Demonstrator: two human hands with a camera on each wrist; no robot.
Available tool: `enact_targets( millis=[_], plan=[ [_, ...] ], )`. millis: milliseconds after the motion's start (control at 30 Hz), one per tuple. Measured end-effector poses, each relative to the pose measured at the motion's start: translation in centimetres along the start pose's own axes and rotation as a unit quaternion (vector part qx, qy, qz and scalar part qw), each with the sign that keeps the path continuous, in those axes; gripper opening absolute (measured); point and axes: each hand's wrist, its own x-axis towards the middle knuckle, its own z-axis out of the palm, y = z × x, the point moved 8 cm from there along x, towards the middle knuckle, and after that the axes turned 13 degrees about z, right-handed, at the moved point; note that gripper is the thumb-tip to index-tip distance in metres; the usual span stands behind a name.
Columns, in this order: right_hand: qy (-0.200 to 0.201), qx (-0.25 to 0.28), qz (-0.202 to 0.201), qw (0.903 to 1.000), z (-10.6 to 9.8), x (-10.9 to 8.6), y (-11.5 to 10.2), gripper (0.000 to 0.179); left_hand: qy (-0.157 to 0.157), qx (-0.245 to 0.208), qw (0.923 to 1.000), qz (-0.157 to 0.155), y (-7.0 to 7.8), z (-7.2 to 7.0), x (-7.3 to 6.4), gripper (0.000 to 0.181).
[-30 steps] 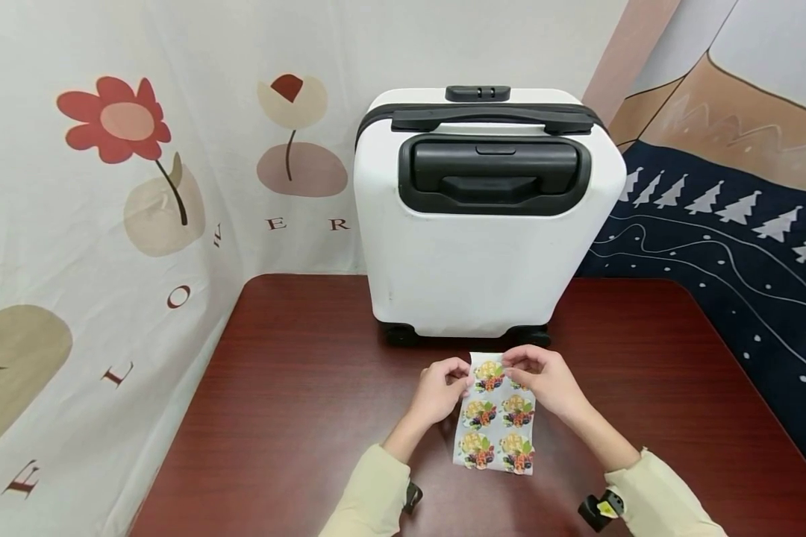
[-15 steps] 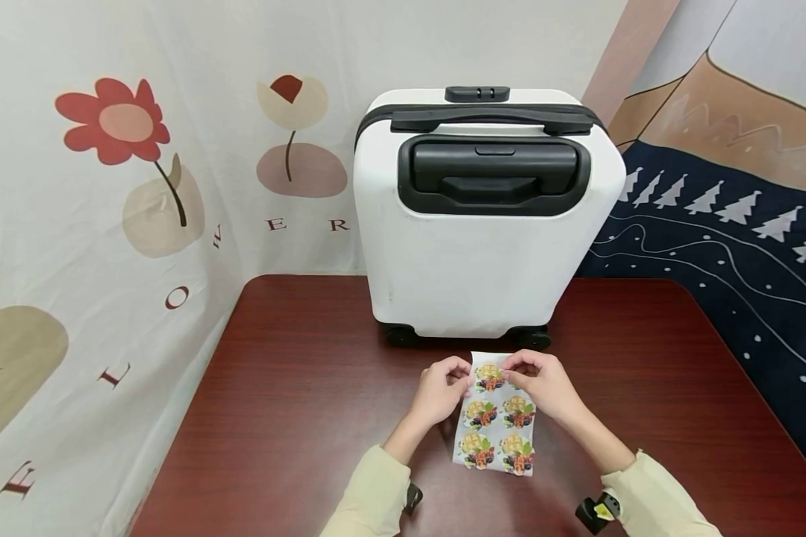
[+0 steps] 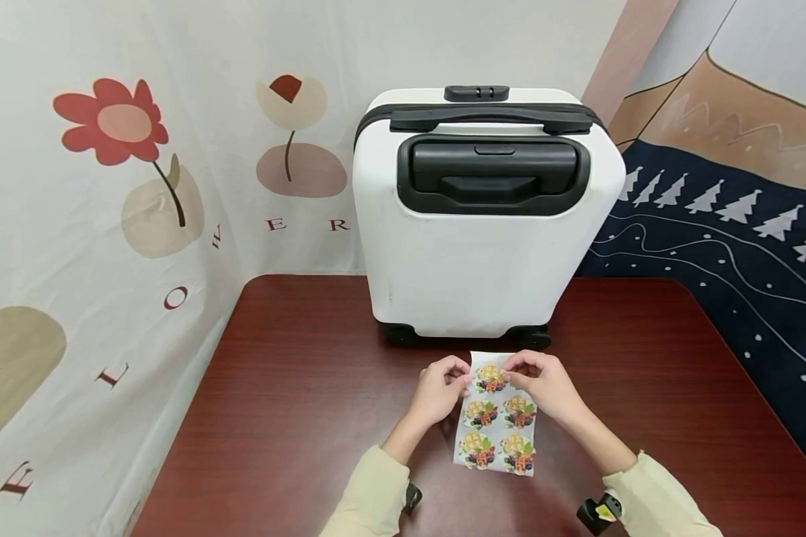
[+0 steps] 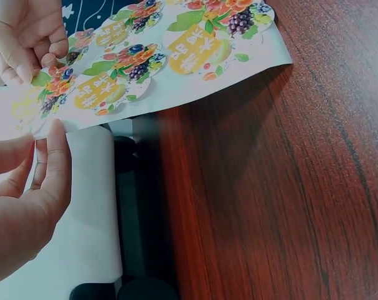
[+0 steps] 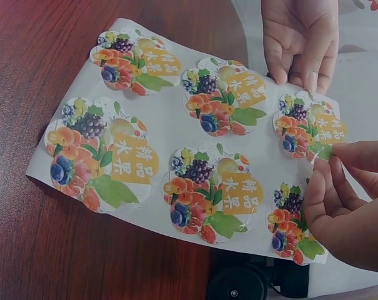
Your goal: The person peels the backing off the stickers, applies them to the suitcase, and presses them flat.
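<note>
Head view: left hand (image 3: 436, 391) pinches the sheet (image 3: 499, 430); right hand (image 3: 549, 384) pinches a fruit sticker (image 3: 490, 378); suitcase (image 3: 473, 272), twelve o'clock, closed, contents hidden.

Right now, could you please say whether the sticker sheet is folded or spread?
Spread: six fruit stickers show across the sheet, no fold visible.

One fruit sticker (image 5: 285, 226) partly hidden behind the right fingers (image 5: 317, 203)
</note>
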Motion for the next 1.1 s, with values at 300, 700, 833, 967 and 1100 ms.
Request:
enact_targets(
  millis=[300,700,833,967,1100],
  plan=[
    [-0.011,0.002,0.003,0.9999,-0.1,0.0,0.1,0.006,0.004,0.005,0.9999,-0.013,-0.5,-0.1,0.1,0.002],
    [-0.023,0.033,0.025,0.9989,-0.3,-0.2,0.8,0.008,0.015,0.026,0.999,-0.032,-1.8,-0.5,0.0,0.005],
    [-0.024,0.038,0.034,0.9984,-0.3,-0.1,1.1,0.008,0.016,0.032,0.9988,-0.033,-2.4,-0.6,-0.2,0.006],
    [-0.028,0.041,0.04,0.998,-0.2,0.0,1.4,0.007,0.019,0.04,0.9983,-0.037,-3.1,-0.8,-0.2,0.007],
    [-0.031,0.045,0.041,0.9976,-0.2,0.0,1.4,0.007,0.023,0.041,0.998,-0.043,-3.6,-1.0,-0.2,0.009]
  ],
)
